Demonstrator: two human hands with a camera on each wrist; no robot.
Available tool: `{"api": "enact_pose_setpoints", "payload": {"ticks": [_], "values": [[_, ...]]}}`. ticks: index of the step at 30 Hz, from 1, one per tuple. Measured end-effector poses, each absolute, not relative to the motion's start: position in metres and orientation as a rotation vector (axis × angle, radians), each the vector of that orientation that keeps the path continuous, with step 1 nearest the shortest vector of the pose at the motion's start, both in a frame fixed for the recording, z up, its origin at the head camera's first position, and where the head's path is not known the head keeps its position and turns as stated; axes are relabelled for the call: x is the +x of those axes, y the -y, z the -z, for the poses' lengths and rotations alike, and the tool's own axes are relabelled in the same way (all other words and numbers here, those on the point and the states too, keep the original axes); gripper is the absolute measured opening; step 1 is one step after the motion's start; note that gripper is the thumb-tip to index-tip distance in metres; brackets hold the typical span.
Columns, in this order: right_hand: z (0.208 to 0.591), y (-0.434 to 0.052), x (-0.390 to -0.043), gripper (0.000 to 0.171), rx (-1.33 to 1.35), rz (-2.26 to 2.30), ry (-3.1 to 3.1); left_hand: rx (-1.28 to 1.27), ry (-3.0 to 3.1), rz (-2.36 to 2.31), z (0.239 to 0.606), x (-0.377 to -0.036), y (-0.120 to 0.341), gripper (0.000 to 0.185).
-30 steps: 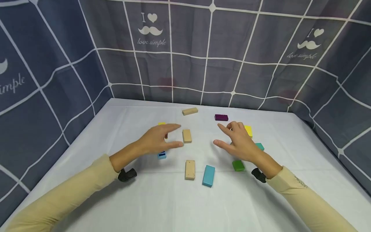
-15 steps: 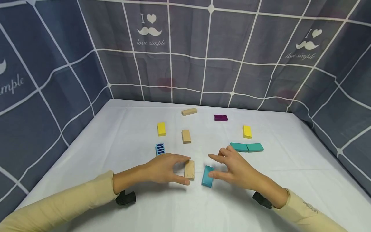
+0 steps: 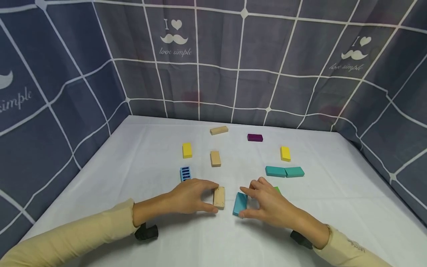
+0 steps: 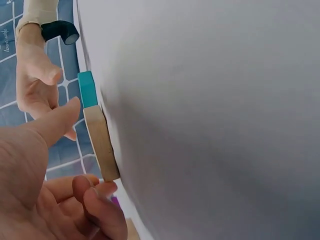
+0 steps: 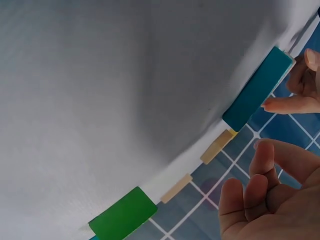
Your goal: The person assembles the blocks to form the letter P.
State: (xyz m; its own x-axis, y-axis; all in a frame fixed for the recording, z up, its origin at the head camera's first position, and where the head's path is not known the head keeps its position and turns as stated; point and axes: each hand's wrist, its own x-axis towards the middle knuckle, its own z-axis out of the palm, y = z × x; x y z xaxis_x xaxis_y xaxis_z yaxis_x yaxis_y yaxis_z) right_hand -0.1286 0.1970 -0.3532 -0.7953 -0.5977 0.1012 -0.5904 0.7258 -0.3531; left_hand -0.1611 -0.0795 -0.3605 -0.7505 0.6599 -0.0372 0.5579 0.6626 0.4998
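I've got the left hand [image 3: 190, 196] at the wooden block [image 3: 219, 197], thumb and fingers spread apart, gripping nothing; contact I can't tell. Block lies flat, near middle of the counter [image 3: 197, 241], long axis near to far. Right hand [image 3: 271, 204] likewise parted, ungripped, at the blue block [image 3: 240, 204], just right of the wooden one: long axis near-far, far end angled right.
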Motion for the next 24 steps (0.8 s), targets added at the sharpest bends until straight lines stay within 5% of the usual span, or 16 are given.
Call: {"api": "enact_pose_setpoints", "payload": {"ticks": [24], "values": [[0.3589, -0.1977, -0.1306, 0.061, -1.035, 0.492, -2.908, 1.027, -2.755, -0.54, 0.3611, -0.1632, 0.0724, 0.061]]}}
